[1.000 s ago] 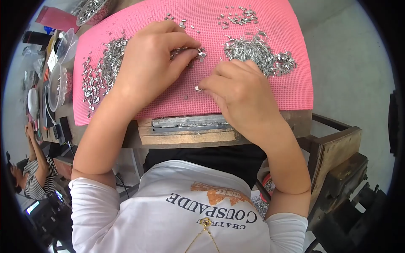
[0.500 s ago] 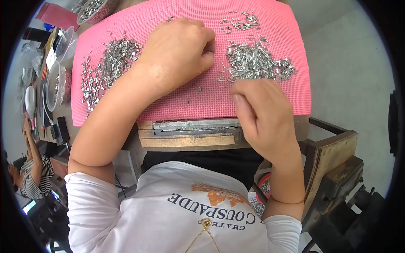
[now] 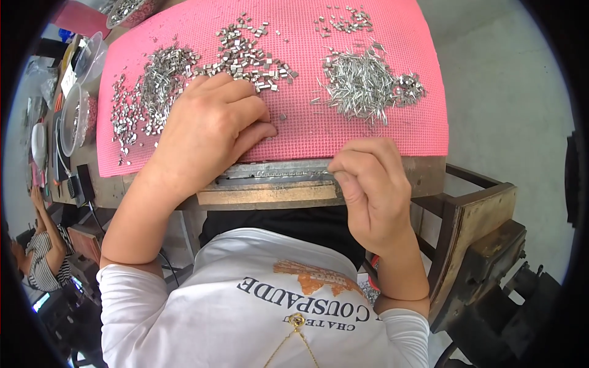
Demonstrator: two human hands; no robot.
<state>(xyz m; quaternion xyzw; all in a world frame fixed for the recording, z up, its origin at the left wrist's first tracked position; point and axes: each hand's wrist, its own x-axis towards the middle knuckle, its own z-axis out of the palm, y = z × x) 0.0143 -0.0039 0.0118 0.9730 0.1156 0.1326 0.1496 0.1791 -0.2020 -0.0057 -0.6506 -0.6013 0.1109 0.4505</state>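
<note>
My left hand rests on the pink mat with its fingers curled together. It lies just below a pile of small square metal pieces, and one loose piece is beside its fingertips. Whatever those fingertips hold is hidden. At the right end of a slotted metal bar on the table's near edge, my right hand is pinched, thumb against forefinger. Anything in that pinch is too small to name. Thin metal pins are heaped on the mat beyond it.
Mixed metal pieces cover the mat's left side; more small pieces lie at the far right. Clear plastic tubs stand along the left. Below the bar runs a wooden strip. Another person sits at far left.
My left hand has come nearer to me, uncovering the square metal pieces. My right hand has moved from beside the pin heap down to the bar's right end.
</note>
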